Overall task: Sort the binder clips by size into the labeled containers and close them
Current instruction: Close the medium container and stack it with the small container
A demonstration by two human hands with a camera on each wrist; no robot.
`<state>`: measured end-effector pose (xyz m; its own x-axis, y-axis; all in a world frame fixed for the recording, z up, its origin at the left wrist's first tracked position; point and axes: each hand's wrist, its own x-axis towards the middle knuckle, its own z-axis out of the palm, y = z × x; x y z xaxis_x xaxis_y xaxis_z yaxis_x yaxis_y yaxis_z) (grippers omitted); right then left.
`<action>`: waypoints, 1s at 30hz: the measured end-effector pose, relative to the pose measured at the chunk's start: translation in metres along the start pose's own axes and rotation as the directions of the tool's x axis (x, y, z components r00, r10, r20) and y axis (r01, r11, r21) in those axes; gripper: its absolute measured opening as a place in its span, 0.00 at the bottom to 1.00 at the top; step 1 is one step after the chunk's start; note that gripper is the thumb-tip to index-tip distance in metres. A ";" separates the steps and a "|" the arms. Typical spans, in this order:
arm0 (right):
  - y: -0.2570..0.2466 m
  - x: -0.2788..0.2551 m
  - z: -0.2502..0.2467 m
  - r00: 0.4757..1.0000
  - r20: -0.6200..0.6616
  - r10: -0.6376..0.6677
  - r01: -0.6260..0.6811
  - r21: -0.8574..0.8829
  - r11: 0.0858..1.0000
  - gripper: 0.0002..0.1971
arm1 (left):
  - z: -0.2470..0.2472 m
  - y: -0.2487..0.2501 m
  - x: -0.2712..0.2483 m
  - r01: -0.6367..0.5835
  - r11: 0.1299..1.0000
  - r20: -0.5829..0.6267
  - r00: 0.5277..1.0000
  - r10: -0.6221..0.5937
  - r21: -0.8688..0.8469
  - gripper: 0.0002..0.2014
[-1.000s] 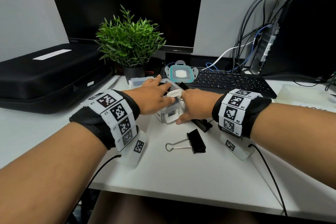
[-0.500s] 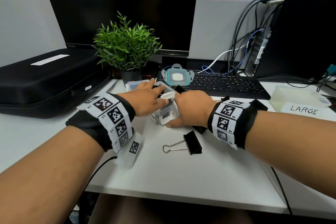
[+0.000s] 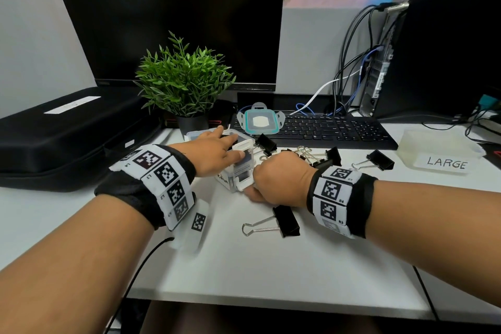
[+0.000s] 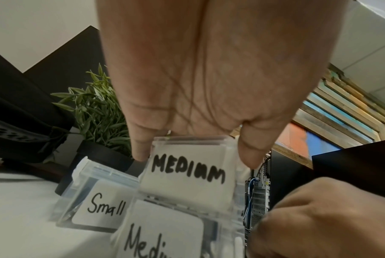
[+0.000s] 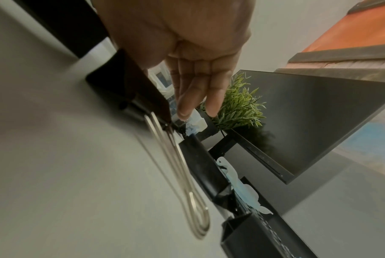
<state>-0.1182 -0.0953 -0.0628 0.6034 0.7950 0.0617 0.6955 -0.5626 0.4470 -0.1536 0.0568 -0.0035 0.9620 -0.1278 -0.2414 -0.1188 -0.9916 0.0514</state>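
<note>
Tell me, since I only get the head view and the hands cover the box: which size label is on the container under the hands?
Observer: The left wrist view reads MEDIUM on its lid, so it is the Medium container.
Operator: How is the left hand holding it?
Observer: The left hand grips the lid, one finger down one side and the thumb down the other.
Operator: And the right hand's fingers?
Observer: In the right wrist view the right hand has straight fingers, with the tips at a clear flap. A binder clip lies on the desk beneath the palm.
</note>
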 end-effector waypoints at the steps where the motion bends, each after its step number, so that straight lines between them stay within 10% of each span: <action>1: 0.000 0.000 0.001 1.000 -0.004 -0.004 0.004 0.014 1.000 0.20 | 0.000 -0.001 0.001 -0.006 1.000 0.001 1.000 0.006 -0.004 0.26; 13: 0.022 0.000 -0.002 0.962 -0.262 0.081 -0.068 0.056 0.996 0.23 | 0.001 0.007 -0.007 -0.021 0.999 0.003 1.000 0.021 0.047 0.26; 22: 0.031 0.000 -0.005 0.962 -0.180 0.207 -0.178 0.166 0.970 0.38 | 0.011 -0.002 0.005 0.042 0.999 -0.047 0.998 -0.041 0.010 0.43; 30: 0.033 0.001 -0.008 0.984 -0.153 0.090 -0.055 0.222 0.974 0.27 | 0.015 0.004 0.010 0.070 0.991 -0.130 0.990 -0.056 0.111 0.42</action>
<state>-0.0981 -0.1115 -0.0406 0.5968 0.7665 0.2373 0.7307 -0.6414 0.2338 -0.1481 0.0508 -0.0198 0.9909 -0.0686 -0.1154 -0.0774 -0.9943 -0.0734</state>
